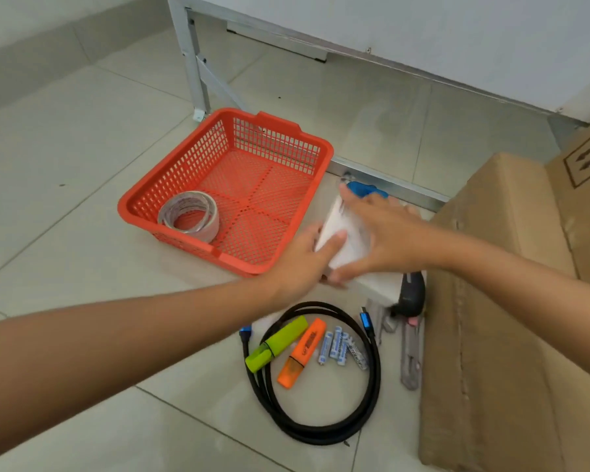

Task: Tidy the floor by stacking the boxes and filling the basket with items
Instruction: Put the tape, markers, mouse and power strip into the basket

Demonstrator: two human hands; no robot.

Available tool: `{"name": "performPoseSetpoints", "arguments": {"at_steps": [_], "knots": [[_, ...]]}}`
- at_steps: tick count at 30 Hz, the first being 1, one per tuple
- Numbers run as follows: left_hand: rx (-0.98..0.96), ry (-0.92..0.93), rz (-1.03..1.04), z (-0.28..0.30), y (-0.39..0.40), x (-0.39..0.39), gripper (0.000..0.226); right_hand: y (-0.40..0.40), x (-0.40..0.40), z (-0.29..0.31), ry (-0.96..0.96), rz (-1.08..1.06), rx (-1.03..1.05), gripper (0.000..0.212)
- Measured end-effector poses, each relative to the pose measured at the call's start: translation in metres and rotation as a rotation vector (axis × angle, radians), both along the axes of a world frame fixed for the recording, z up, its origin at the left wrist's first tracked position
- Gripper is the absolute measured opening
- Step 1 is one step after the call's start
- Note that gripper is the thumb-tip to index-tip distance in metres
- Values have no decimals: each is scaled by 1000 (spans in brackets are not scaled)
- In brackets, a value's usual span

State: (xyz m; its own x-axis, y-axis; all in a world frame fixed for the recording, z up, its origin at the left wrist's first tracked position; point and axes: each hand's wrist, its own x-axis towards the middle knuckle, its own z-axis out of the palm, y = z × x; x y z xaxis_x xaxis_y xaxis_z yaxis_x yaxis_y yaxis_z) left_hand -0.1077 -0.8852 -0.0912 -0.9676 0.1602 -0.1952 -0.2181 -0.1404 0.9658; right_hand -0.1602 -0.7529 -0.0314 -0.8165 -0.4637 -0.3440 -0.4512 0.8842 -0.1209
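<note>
Coiled black cable (321, 396) lies nearest, well short of the basket (171, 185), ringing a green marker (276, 344), an orange marker (302, 352) and batteries (341, 349). Both hands meet just right of the basket: the left hand (304, 264) and right hand (378, 229) each curl around a blurred white box (338, 229). Tape (189, 216) sits inside the basket. Cardboard boxes (491, 301) stand further right.
</note>
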Motion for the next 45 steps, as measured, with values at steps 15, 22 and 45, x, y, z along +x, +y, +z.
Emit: {"name": "performPoseSetpoints", "arguments": {"at_steps": [15,22,45], "knots": [[-1129,218,206,-30,-148,-56,27,-104,-58,-74,-15,-308,-779,38],[-1321,158,104,-46,-152,-55,33,-117,-62,-82,17,-214,-399,41],[-794,645,-382,-34,-70,44,11,-50,22,-77,-348,-276,-543,17]]}}
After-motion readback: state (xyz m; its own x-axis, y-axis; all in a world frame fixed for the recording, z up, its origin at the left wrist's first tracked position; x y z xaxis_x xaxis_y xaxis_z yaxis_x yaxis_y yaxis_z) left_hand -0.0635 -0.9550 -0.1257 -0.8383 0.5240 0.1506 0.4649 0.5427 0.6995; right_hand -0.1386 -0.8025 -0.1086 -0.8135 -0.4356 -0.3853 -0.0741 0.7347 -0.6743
